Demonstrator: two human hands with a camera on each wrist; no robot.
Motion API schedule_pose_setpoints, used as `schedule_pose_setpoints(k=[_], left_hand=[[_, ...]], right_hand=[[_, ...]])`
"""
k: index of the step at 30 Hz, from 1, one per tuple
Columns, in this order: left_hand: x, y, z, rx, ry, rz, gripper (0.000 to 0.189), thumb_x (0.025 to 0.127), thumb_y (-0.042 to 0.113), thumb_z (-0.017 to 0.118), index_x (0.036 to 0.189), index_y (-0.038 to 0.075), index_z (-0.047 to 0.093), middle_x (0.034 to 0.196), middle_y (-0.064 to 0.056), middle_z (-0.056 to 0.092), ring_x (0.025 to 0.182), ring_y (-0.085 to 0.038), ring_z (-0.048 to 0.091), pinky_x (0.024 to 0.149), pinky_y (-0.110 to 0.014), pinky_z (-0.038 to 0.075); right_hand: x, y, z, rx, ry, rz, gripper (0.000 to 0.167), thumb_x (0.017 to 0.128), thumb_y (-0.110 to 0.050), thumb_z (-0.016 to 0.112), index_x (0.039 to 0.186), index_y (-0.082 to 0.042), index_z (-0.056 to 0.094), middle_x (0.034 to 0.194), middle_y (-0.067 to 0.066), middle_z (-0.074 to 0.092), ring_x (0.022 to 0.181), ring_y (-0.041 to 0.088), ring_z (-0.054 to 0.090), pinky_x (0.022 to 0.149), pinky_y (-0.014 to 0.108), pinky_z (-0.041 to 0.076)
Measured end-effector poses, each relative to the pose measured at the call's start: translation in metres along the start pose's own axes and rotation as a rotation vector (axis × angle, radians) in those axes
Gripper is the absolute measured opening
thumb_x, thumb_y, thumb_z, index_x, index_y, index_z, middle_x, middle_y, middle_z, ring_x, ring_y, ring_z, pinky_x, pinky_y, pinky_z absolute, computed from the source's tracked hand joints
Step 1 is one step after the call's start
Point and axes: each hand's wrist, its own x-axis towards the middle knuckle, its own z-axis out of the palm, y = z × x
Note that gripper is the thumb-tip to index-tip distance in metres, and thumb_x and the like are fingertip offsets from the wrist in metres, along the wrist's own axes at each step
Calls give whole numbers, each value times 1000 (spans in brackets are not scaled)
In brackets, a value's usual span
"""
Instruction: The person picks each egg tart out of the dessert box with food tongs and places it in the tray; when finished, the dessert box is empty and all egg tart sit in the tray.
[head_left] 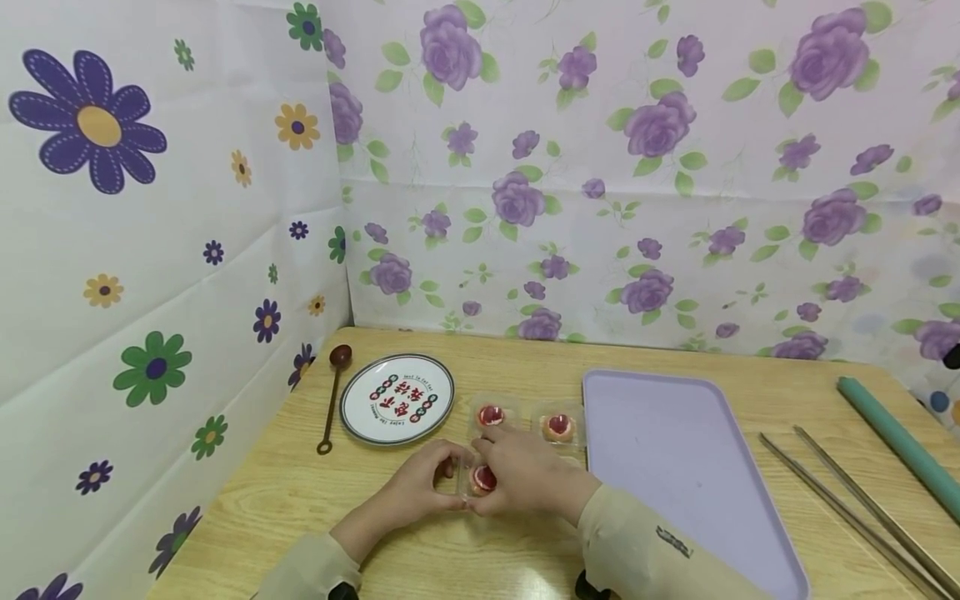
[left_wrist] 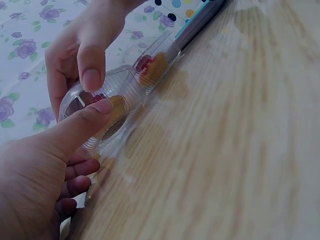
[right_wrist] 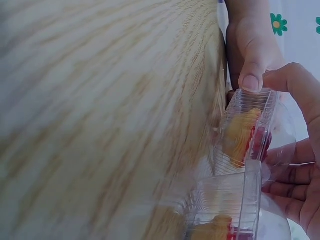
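Note:
A clear plastic clamshell box [head_left: 465,482] with a small red-topped tart [head_left: 483,478] inside stands near the middle of the table. My left hand [head_left: 416,487] holds its left side, thumb at the near edge. From the right, my right hand [head_left: 528,473] grips the same box, with its thumb at the near edge and fingers over the domed lid [right_wrist: 286,132]. Whether the lid is latched I cannot tell. Two similar boxed tarts are close by, one box [head_left: 512,408] just behind and another box [head_left: 576,414] to the right. My right forearm partly covers the space beside them.
A round white plate [head_left: 435,392] with red lettering lies at the back left, beside a dark brown ladle [head_left: 332,408]. A lilac tray [head_left: 667,450] is on the right. Beyond it lie long metal tongs [head_left: 855,500] and a green roll [head_left: 896,442]. Floral sheets [head_left: 465,275] hang behind.

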Motion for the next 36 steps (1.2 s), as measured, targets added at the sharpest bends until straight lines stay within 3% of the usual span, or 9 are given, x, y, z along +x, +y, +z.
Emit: schedule_pose_setpoints(k=[15, 22, 27, 36], left_hand=[[1, 1, 0, 11, 20, 34, 52, 68, 23, 85, 113, 10, 62, 93, 2, 56, 84, -8, 51, 75, -19, 47], [-1, 1, -1, 22, 35, 50, 52, 67, 23, 85, 113, 13, 62, 95, 4, 57, 85, -7, 51, 76, -20, 47], [-2, 1, -1, 35, 20, 39, 52, 67, 25, 84, 113, 15, 62, 95, 7, 56, 86, -7, 50, 78, -20, 46], [-2, 0, -1, 26, 5, 39, 50, 69, 27, 84, 113, 15, 63, 95, 7, 57, 87, -8, 50, 78, -20, 46]], right_hand=[[2, 5, 3, 84, 27, 6, 82, 72, -60, 70, 132, -6, 56, 130, 8, 59, 123, 25, 54, 105, 39, 47], [4, 5, 0, 77, -9, 38, 83, 68, -65, 72, 127, -8, 60, 128, 6, 61, 122, 25, 54, 103, 45, 45], [5, 5, 0, 100, -30, 38, 85, 66, -67, 74, 123, -6, 60, 124, 6, 63, 118, 23, 55, 107, 40, 43], [5, 5, 6, 137, 0, 38, 87, 66, -64, 76, 125, -4, 54, 121, 7, 61, 116, 22, 55, 109, 35, 41]])
